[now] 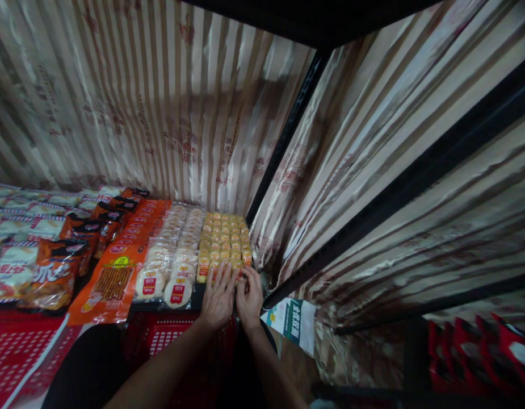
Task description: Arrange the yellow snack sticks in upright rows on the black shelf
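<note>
My left hand [219,295] lies with its fingers stretched forward on the front edge of a block of small yellow snack packs [222,236], set in tight rows at the right end of the shelf. Beside it, at the block's front right corner, my right hand [249,295] has its fingers curled in towards the thumb. What sits between those fingers is hidden. Left of the yellow packs stand two rows of clear packs with round pale crackers [177,291]. Orange bags of stick snacks [113,281] line up next to these.
White bags [15,267] and orange-black bags [55,272] fill the shelf's left. Red baskets [19,352] are below. A black shelf post [288,136] and a slanting bar [398,182] stand in front of striped curtain [160,102]. Red packs [470,352] are at lower right.
</note>
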Demonstrator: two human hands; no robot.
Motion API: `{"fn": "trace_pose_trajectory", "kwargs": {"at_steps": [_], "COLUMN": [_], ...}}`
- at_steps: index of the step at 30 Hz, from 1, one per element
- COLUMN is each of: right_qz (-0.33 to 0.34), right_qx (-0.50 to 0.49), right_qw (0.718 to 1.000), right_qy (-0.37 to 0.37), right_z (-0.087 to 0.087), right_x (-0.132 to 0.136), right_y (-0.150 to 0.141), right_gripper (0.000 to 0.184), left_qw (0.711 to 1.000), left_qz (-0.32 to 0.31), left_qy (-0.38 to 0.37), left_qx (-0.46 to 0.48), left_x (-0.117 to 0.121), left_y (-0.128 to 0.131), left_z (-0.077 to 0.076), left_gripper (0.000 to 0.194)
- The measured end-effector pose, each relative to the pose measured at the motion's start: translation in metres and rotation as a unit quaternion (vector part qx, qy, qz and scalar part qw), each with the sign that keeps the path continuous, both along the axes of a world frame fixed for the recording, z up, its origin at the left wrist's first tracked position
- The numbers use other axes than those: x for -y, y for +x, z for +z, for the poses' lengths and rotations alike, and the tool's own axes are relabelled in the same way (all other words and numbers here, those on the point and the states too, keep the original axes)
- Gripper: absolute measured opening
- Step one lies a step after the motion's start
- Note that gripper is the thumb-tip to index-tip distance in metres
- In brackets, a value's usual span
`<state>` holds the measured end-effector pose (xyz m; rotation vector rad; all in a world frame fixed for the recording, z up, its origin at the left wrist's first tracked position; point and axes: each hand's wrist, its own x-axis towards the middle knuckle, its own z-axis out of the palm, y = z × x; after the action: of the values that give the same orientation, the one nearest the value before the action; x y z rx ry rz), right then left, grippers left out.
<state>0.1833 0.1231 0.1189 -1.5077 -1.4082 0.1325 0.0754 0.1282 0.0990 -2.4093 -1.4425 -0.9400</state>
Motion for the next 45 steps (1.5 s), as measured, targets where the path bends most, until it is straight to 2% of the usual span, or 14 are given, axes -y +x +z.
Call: {"fn": "trace_pose_trajectory", "kwargs": {"at_steps": [3, 5, 8, 11, 16, 25, 29, 32, 36, 38, 45], "right_qz": [0.008, 0.002, -0.023, -0.018, 0.012, -0.019, -0.03, -0.05, -0.032, -0.024, -0.024], "right_qx": [0.125, 0.176, 0.194, 0.186, 0.135, 0.097, 0.101, 0.147, 0.193, 0.193, 0.199], "right_qw": [0.992, 0.984, 0.977, 0.975, 0.984, 0.989, 0.987, 0.98, 0.973, 0.973, 0.97], "right_qy": [-0.018, -0.043, -0.085, -0.122, -0.117, -0.107, -0.12, -0.122, -0.123, -0.128, -0.135], "right_z": [0.019, 0.025, 0.024, 0.015, 0.0, -0.013, -0.011, -0.004, 0.003, 0.003, -0.001], "right_x": [-0.025, -0.045, -0.069, -0.081, -0.082, -0.073, -0.07, -0.072, -0.076, -0.077, -0.076], "right_y": [0.005, 0.009, 0.012, 0.012, 0.011, 0.002, 0.002, 0.002, 0.001, 0.0, -0.002], "right_gripper": [0.035, 0.041, 0.043, 0.043, 0.046, 0.047, 0.049, 0.047, 0.045, 0.045, 0.043], "left_qw": [1.0, 1.0, 1.0, 1.0, 1.0, 0.999, 0.999, 0.999, 0.997, 0.996, 0.998], "left_qz": [0.009, 0.013, 0.005, 0.007, 0.005, 0.006, 0.007, 0.014, 0.043, 0.058, 0.052], "left_qy": [-0.006, -0.009, -0.013, -0.016, -0.007, 0.03, 0.037, 0.025, 0.015, 0.013, -0.008], "left_qx": [0.005, 0.009, 0.015, 0.021, 0.012, 0.021, 0.027, 0.035, 0.056, 0.067, 0.039], "left_x": [-0.009, -0.015, -0.021, -0.024, -0.025, -0.025, -0.025, -0.025, -0.026, -0.026, -0.027], "left_y": [0.002, 0.004, 0.006, 0.008, 0.009, 0.009, 0.009, 0.009, 0.008, 0.008, 0.009], "left_z": [0.008, 0.01, 0.01, 0.006, 0.0, 0.0, 0.001, 0.0, -0.002, -0.002, -0.004], "left_gripper": [0.047, 0.049, 0.051, 0.047, 0.047, 0.053, 0.055, 0.056, 0.058, 0.061, 0.057]}}
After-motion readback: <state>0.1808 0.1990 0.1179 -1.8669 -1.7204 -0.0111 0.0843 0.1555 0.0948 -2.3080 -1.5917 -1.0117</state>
